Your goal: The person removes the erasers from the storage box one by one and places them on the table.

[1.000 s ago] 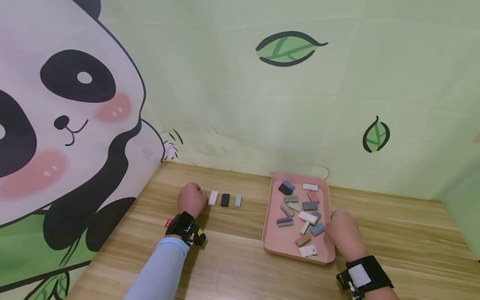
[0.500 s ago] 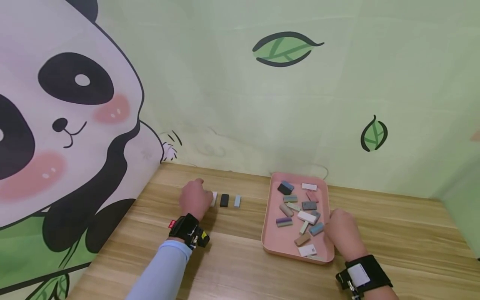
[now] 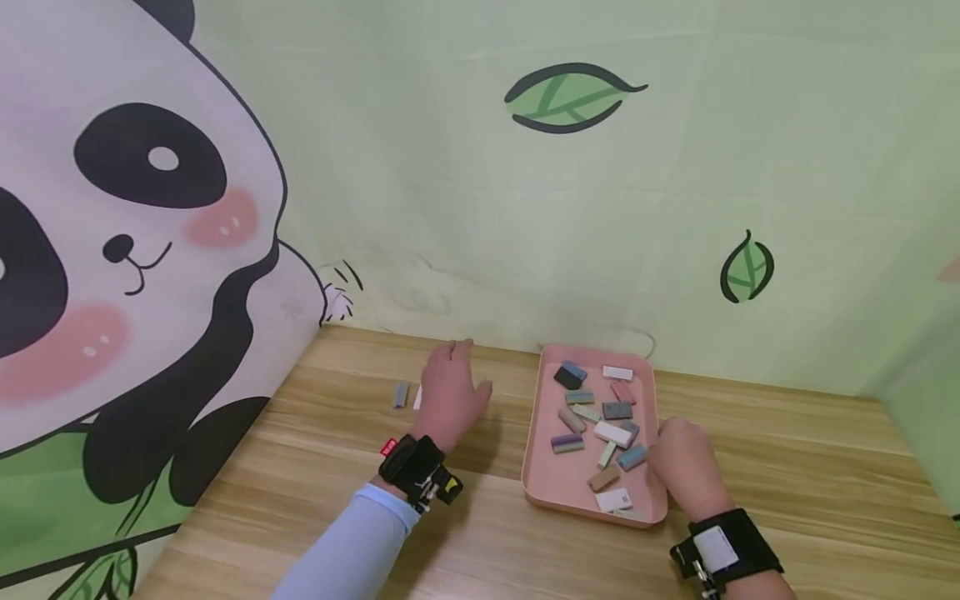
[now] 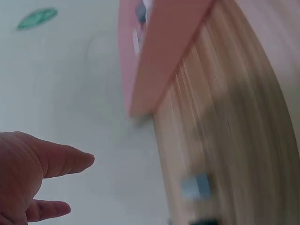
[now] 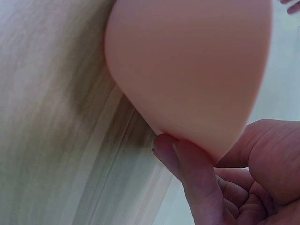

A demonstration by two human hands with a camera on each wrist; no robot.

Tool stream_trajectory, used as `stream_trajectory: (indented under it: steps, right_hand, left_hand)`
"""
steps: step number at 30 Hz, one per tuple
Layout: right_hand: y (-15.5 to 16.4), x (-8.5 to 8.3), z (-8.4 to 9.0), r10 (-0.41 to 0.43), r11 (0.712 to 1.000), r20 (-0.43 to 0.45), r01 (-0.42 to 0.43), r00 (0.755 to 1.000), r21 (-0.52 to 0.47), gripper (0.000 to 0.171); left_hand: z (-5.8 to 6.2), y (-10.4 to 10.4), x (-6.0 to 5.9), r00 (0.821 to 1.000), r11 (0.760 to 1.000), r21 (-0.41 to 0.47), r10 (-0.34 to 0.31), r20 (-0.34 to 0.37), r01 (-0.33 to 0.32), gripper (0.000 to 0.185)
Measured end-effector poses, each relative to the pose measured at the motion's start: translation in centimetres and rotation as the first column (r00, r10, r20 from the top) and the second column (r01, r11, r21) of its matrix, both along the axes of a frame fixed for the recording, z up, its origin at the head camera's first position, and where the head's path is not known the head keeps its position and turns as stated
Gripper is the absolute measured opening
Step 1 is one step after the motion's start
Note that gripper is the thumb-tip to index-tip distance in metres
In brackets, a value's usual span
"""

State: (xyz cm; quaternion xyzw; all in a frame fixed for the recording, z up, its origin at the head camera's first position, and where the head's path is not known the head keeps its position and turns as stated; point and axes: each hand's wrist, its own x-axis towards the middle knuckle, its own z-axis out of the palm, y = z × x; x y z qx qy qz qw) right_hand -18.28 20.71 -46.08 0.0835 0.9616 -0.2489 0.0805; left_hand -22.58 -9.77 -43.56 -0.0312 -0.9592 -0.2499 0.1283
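The left hand (image 3: pixel 450 392) hovers over the light wooden table (image 3: pixel 480 533) with its fingers loosely spread and nothing in its grasp; the left wrist view shows the thumb and a finger (image 4: pixel 61 159) extended in the air, touching nothing. It covers most of a short row of small blocks lying on the table: a small grey rectangular block (image 3: pixel 401 394) lies uncovered just to its left, and a sliver of a white rectangular block (image 3: pixel 417 398) shows at the edge of the hand. In the left wrist view a small pale blue block (image 4: pixel 196 185) lies on the wood, blurred.

The right hand (image 3: pixel 686 471) rests against the near right edge of the shallow pink plastic tray (image 3: pixel 551 492), which sits on the table to the right of the row. In the right wrist view its fingers (image 5: pixel 197 178) curl under the tray's rounded corner, gripping the rim.

Inside the tray lies a loose scatter of small rectangular blocks in mixed colours: a black block (image 3: pixel 568 377) and a white one (image 3: pixel 619 372) at the far end, a dark grey block (image 3: pixel 618 411) near the middle, a purple-and-grey block (image 3: pixel 568 442) by the left wall, a tan block (image 3: pixel 603 477) and another white block (image 3: pixel 615 500) at the near end
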Motion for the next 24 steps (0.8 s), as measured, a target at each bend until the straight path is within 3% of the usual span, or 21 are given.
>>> stream_trajectory:
  steps: [7, 12, 19, 24]
  right_hand:
    - [-0.2, -0.1, 0.0, -0.002, 1.000, 0.011, 0.002, 1.000, 0.001, 0.016]
    - [-0.2, 0.1, 0.2, 0.002, 1.000, -0.004, -0.002, 1.000, 0.013, 0.015]
    - [-0.2, 0.0, 0.3, 0.000, 1.000, 0.007, -0.001, 1.000, 0.031, 0.015]
    - [-0.2, 0.1, 0.3, 0.000, 1.000, 0.019, 0.000, 1.000, 0.026, 0.015]
  left_hand:
    - [0.6, 4.1, 1.7, 0.991, 0.988, -0.074, -0.132, 0.023, 0.133, 0.067]
    - [0.4, 6.7, 2.8, 0.976, 0.961, -0.174, -0.210, 0.054, 0.216, 0.066]
    - [-1.3, 9.3, 3.8, 0.949, 0.916, -0.251, -0.303, 0.082, 0.314, 0.063]
    - [-3.0, 10.1, 4.0, 0.924, 0.877, -0.294, -0.372, 0.086, 0.380, 0.047]
